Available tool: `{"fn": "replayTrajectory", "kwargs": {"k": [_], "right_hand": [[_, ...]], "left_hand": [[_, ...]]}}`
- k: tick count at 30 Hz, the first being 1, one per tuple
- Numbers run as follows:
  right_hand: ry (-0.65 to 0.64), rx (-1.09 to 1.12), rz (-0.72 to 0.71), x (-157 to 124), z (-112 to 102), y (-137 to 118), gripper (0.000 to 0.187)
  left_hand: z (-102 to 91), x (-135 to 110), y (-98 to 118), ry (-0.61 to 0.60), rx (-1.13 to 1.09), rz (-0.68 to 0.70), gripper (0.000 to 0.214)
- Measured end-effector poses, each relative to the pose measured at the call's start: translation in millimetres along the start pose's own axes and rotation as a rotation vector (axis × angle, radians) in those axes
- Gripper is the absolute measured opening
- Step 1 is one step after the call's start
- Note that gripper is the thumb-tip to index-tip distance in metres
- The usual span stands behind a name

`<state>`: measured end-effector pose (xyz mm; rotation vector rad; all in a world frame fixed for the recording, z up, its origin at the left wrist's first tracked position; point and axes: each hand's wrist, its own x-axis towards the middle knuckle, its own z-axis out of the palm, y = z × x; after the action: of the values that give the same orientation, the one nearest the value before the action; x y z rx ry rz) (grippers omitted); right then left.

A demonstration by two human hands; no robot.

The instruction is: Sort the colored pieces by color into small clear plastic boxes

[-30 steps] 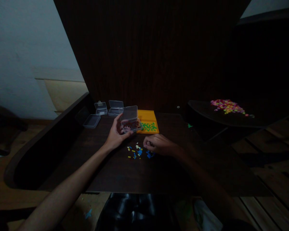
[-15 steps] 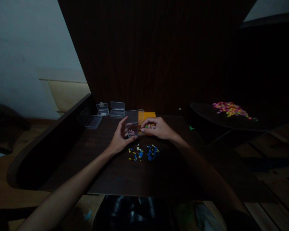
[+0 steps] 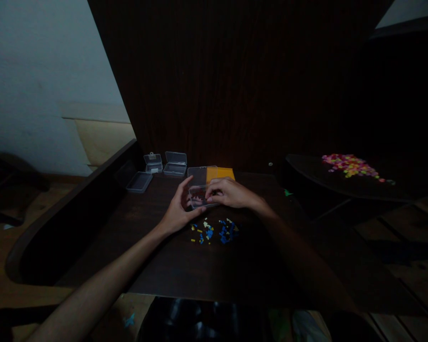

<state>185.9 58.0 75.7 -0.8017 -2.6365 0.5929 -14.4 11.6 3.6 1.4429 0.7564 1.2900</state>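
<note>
My left hand (image 3: 178, 211) grips the left side of a small clear plastic box (image 3: 199, 191) with its lid standing open; dark reddish bits lie inside it. My right hand (image 3: 230, 193) rests on the box's right edge with fingers curled at its rim. A loose scatter of small blue, yellow and white beads (image 3: 214, 230) lies on the dark table (image 3: 207, 266) just in front of both hands. An orange tray (image 3: 220, 174) sits right behind the box, partly hidden by my right hand.
Three more clear boxes stand at the table's back left: a flat one (image 3: 139, 181), a small one (image 3: 153, 162) and an open one (image 3: 175, 163). A heap of pink and yellow beads (image 3: 349, 165) lies on a separate dark surface at the right. The scene is dim.
My right hand left the loose beads and came up to the clear box. The box has come down from its raised, tilted position towards the table.
</note>
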Motion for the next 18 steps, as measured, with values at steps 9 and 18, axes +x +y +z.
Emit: {"fn": "replayTrajectory", "kwargs": {"k": [9, 18], "right_hand": [[-0.057, -0.068, 0.014, -1.1, 0.1, -0.6, 0.013], [-0.042, -0.107, -0.002, -2.4, -0.7, -2.5, 0.013]], "left_hand": [[0.5, -0.6, -2.3, -0.019, 0.025, 0.028, 0.094], [0.2, 0.1, -1.6, -0.023, 0.000, 0.028, 0.093]]}}
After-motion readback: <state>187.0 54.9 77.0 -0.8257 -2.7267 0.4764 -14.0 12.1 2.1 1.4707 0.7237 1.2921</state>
